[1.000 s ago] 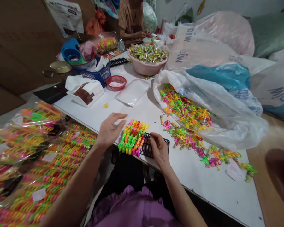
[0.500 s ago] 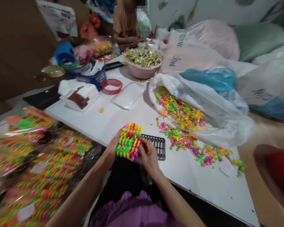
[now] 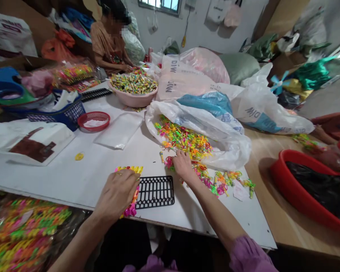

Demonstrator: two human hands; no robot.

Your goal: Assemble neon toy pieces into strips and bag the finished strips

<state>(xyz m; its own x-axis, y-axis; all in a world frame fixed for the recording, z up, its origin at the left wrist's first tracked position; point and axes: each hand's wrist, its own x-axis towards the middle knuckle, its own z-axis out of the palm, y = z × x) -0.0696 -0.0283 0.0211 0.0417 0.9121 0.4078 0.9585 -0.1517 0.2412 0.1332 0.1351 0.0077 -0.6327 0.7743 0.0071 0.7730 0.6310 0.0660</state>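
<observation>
My left hand [image 3: 117, 192] is curled over a row of bright plastic toys [image 3: 129, 169] at the table's front edge, hiding most of them. Those yellow, orange and pink pieces cover the left end of a black plastic grid rack [image 3: 155, 192], whose right part shows bare slots. Over to the right, my right hand [image 3: 183, 164] reaches down with bent fingers into loose small plastic toys [image 3: 206, 182] spilled before a white sack. Its fingertips are close to a pink piece, but what they grip, if anything, is hidden.
The open white sack [image 3: 229, 149] holds many more toys. Behind stand a pink basin [image 3: 133, 99] of small pieces, a red basket [image 3: 93, 121] and a clear plastic bag [image 3: 119, 132]. A co-worker [image 3: 110, 41] sits at the far side. A red tub [image 3: 308, 192] stands right.
My right hand has left the toy row and moved right to the loose pile. My left hand has turned over the row, now lower against the rack. The view has swung right.
</observation>
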